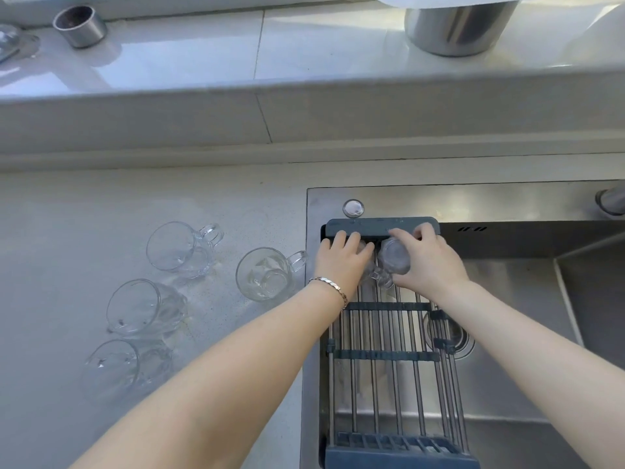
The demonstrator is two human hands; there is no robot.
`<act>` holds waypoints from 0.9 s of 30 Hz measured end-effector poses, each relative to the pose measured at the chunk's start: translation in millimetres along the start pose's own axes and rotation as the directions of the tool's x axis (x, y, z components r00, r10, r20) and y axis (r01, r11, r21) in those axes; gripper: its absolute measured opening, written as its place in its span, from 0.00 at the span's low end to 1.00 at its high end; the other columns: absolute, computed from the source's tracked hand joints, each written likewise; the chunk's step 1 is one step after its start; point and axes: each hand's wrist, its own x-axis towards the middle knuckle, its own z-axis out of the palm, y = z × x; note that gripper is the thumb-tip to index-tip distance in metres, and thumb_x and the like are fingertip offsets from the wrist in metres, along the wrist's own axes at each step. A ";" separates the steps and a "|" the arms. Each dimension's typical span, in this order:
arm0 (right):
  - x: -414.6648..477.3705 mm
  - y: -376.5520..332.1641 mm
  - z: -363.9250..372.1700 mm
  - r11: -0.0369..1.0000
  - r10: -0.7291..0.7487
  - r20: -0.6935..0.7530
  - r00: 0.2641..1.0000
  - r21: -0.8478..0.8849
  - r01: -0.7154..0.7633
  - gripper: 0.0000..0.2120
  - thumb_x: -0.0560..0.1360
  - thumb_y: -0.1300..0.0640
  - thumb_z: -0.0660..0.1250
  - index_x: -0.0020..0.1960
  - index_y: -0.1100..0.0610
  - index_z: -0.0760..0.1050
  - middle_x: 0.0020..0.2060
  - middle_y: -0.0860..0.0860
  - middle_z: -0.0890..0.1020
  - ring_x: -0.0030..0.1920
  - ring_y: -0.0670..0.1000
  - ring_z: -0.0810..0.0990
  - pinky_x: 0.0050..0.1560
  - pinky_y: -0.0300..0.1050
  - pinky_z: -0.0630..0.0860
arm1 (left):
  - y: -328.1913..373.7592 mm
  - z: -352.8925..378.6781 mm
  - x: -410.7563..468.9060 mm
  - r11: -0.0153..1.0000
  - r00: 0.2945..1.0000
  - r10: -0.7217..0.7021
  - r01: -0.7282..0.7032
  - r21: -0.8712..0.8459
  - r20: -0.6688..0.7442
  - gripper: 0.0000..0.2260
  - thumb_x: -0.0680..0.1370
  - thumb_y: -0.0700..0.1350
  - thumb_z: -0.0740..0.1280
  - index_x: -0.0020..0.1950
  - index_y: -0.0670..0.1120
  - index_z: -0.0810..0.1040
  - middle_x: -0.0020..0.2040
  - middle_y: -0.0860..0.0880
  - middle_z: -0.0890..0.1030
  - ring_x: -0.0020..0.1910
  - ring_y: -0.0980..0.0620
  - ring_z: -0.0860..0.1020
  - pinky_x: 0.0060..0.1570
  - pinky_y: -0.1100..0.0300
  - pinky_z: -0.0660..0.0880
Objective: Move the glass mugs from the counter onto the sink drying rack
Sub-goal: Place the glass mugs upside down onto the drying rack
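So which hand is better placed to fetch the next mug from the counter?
Probably the left hand: four glass mugs sit on the counter to its left, the nearest mug just beside its wrist. The right hand is farther away.

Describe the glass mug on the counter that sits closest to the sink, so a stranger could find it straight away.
Start at the steel sink with the drying rack across it. On the grey counter just left of the sink's edge lies that glass mug. Unlike the three mugs further left, its handle nearly touches the sink rim beside the left hand.
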 end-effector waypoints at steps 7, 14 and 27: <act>-9.6 13.1 17.0 0.988 0.089 -0.026 0.996 0.131 -0.085 0.36 0.69 0.54 0.71 0.73 0.52 0.58 0.64 0.57 0.69 0.62 0.58 0.71 0.46 0.49 0.74 | 3.8 -11.3 -10.3 1.000 0.989 0.028 -0.029 0.008 0.146 0.34 0.73 0.43 0.70 0.75 0.47 0.57 0.73 0.41 0.64 0.69 0.42 0.66 0.65 0.49 0.67; -36.4 -16.9 10.8 0.988 0.024 -0.167 0.986 0.157 0.003 0.30 0.70 0.60 0.70 0.69 0.59 0.64 0.68 0.61 0.65 0.71 0.59 0.59 0.69 0.52 0.62 | -15.7 -43.0 -68.0 0.992 0.974 -0.023 -0.006 -0.125 -0.226 0.24 0.56 0.38 0.80 0.52 0.45 0.82 0.59 0.43 0.82 0.59 0.45 0.80 0.57 0.48 0.77; -49.3 -191.5 55.8 0.557 0.145 0.095 0.985 0.815 -0.161 0.48 0.63 0.54 0.78 0.73 0.57 0.53 0.71 0.56 0.59 0.72 0.53 0.59 0.71 0.43 0.57 | -167.8 -33.4 -166.6 0.669 0.666 -0.706 0.739 -0.078 0.241 0.41 0.73 0.53 0.68 0.77 0.47 0.47 0.73 0.39 0.61 0.70 0.39 0.63 0.67 0.49 0.64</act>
